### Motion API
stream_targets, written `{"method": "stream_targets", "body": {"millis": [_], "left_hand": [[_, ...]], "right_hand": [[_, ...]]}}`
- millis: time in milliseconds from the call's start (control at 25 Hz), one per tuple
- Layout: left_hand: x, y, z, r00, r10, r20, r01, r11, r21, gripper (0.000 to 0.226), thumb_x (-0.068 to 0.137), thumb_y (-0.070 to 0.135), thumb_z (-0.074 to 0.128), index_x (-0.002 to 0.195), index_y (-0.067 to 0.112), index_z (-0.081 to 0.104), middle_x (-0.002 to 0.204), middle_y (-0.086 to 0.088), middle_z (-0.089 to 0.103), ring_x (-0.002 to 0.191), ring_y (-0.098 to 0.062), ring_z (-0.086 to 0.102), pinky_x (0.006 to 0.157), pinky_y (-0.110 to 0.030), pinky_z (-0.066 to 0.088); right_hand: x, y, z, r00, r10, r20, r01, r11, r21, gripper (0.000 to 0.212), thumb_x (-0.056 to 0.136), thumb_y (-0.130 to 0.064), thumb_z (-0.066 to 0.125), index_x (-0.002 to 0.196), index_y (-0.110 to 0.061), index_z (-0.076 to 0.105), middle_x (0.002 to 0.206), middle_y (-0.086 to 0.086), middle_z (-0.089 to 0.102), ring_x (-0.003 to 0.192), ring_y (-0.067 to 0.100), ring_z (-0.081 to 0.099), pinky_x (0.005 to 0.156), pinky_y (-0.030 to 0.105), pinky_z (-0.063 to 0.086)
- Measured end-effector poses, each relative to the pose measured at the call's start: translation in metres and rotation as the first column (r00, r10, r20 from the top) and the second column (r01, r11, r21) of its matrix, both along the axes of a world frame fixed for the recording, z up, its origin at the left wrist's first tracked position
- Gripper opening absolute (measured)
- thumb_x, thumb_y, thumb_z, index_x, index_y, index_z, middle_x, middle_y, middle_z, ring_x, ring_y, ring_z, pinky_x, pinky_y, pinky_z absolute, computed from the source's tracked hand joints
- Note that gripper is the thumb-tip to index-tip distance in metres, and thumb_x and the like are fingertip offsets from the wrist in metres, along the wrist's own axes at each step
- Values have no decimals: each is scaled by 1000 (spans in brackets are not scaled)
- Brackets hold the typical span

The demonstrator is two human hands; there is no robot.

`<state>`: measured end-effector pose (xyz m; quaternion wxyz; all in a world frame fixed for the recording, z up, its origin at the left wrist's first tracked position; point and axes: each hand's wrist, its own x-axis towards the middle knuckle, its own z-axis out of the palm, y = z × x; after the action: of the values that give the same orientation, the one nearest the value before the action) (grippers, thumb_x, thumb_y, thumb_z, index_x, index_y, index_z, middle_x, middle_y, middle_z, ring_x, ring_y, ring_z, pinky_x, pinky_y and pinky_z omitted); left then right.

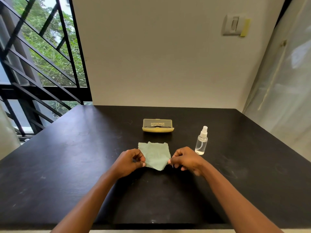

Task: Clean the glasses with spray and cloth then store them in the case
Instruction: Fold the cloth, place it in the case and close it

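A pale green microfiber cloth (154,156) is pinched at its side edges by the left hand (129,161) and right hand (186,159), above a black tabletop (67,165). Just right, a clear spray bottle (201,141) stands upright. Farther back, a yellow glasses case (157,125) is seen lying open.

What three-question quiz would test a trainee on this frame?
1. True or false: the spray bottle lies on its side.
2. Which hands pinch the green cloth? A) left only B) right only C) both
3. Fill in: the case stands open, beyond the ____.

Key: 1 false, it stands upright on the table. 2 C, left hand and right hand each pinch a corner. 3 cloth.
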<state>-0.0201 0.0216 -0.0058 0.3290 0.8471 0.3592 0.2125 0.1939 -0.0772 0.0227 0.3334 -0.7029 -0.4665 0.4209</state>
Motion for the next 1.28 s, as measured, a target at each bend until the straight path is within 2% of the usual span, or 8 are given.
{"method": "stream_targets", "body": {"millis": [160, 360, 600, 760, 960, 1080, 1160, 1280], "left_hand": [[1, -3, 1, 1000, 5, -4, -5, 1000, 2, 16, 83, 18, 65, 76, 29, 57, 84, 15, 57, 81, -6, 56, 66, -5, 43], [-1, -6, 1, 999, -33, -22, 33, 999, 13, 16, 84, 18, 64, 76, 29, 54, 83, 13, 58, 80, -5, 56, 67, -6, 45], [-2, -8, 0, 998, -61, -26, 61, 998, 4, 16, 84, 19, 64, 81, 32, 55, 84, 12, 59, 79, -7, 57, 69, -5, 47], [-3, -6, -1, 998, -60, -34, 60, 998, 9, 12, 84, 21, 64, 82, 32, 59, 84, 12, 61, 78, -9, 59, 69, -4, 46], [-2, -4, -2, 999, -22, -24, 23, 999, 48, 12, 86, 21, 61, 81, 32, 57, 88, 11, 58, 85, -11, 56, 71, -13, 47], [-2, -5, -2, 1000, -5, 0, 5, 1000, 30, 19, 89, 15, 57, 82, 32, 53, 90, 12, 57, 89, -12, 55, 73, -13, 46], [-1, -6, -2, 1000, 4, 25, -4, 1000, 15, 22, 90, 10, 54, 83, 31, 52, 90, 13, 57, 88, -9, 55, 72, -10, 45], [0, -5, -2, 1000, 20, 21, -20, 1000, 20, 24, 89, 8, 54, 83, 31, 51, 93, 12, 56, 90, -8, 53, 70, -5, 42]], "right_hand": [[0, -2, 3, 970, -137, -202, 128, 990, -58, 12, 81, -2, 65, 84, -11, 58, 67, 7, 63, 49, 10, 56, 39, 16, 36], [4, -7, 3, 972, -136, -192, 110, 984, -141, 13, 86, -4, 61, 94, -12, 54, 70, 7, 62, 49, 11, 60, 37, 16, 39], [6, -10, 3, 977, -67, -204, 33, 986, -165, 12, 89, -1, 54, 96, -8, 61, 72, 10, 63, 54, 12, 60, 44, 19, 47], [7, -10, 4, 990, -23, -137, 0, 986, -167, 28, 86, 9, 45, 98, -5, 66, 80, 8, 63, 57, 12, 58, 43, 18, 45], [5, -10, 0, 999, 20, 36, -19, 999, -29, 20, 79, 7, 63, 88, -10, 65, 76, 6, 62, 53, 7, 51, 42, 14, 39], [7, -6, -7, 992, 23, 126, -29, 999, 45, 15, 79, 0, 67, 81, -15, 68, 82, 8, 66, 64, 10, 56, 56, 16, 47], [9, -2, -12, 977, 42, 211, -65, 993, 102, 14, 79, -5, 68, 82, -18, 70, 96, 5, 67, 83, 12, 63, 78, 22, 52], [9, 5, -9, 949, 93, 302, -141, 980, 142, 13, 81, -6, 66, 85, -17, 70, 120, 1, 54, 116, 14, 51, 96, 22, 38]]}}
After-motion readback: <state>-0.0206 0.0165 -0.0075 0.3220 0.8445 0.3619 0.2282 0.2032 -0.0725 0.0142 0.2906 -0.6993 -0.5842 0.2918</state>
